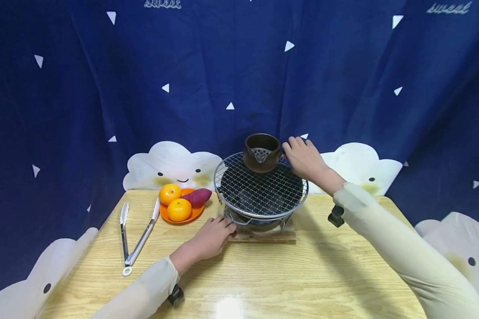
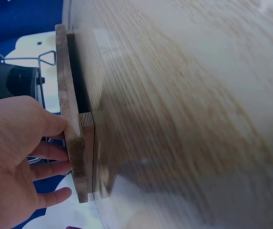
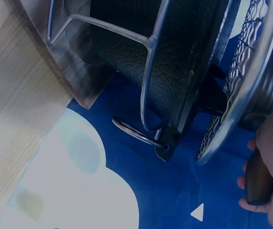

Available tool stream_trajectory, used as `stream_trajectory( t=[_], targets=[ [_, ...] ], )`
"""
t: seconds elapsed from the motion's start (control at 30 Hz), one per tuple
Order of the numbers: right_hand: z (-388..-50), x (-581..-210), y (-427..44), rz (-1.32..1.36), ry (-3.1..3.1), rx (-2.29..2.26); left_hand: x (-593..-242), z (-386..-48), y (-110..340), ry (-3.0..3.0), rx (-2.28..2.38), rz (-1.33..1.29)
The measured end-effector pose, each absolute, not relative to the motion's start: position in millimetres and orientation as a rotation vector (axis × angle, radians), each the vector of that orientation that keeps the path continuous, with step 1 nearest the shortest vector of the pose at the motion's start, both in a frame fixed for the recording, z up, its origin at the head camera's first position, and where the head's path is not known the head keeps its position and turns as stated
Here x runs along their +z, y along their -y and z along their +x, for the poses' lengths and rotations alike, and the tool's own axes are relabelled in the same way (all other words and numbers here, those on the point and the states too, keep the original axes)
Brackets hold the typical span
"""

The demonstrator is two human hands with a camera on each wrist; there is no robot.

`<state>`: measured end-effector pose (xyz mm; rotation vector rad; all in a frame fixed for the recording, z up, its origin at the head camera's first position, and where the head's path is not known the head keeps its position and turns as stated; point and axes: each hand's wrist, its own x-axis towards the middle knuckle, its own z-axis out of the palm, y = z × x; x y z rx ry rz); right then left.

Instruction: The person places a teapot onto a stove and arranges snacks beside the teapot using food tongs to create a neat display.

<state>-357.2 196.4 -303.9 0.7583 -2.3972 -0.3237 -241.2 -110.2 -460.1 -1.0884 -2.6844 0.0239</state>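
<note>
My right hand (image 1: 304, 160) grips the side handle (image 3: 259, 181) of a dark brown teapot (image 1: 258, 163). The pot has no lid on it; a spout and a strainer with holes show inside. It is upright at the back of a round wire grill rack (image 1: 263, 195); whether it touches the mesh, I cannot tell. Under the rack is a black stove (image 3: 141, 57) on a wooden stand (image 2: 69, 90). My left hand (image 1: 211, 237) rests at the stand's near left corner, thumb and fingertips against its edge, fingers only slightly bent.
Left of the stove, an orange plate (image 1: 189, 219) bears two oranges (image 1: 179, 210) and a purple sweet potato (image 1: 198, 196). Spread metal tongs (image 1: 139, 243) lie further left on the wooden table (image 1: 263, 274). A blue curtain (image 1: 199, 66) hangs behind.
</note>
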Motion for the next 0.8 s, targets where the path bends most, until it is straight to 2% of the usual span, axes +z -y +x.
stream_trajectory(
  t=[0.8],
  targets=[
    [-351.9, -300.3, -198.7, 0.774, 2.386, -0.312, -461.8, -242.6, 109.6, 2.688, 0.013, -1.083]
  ],
)
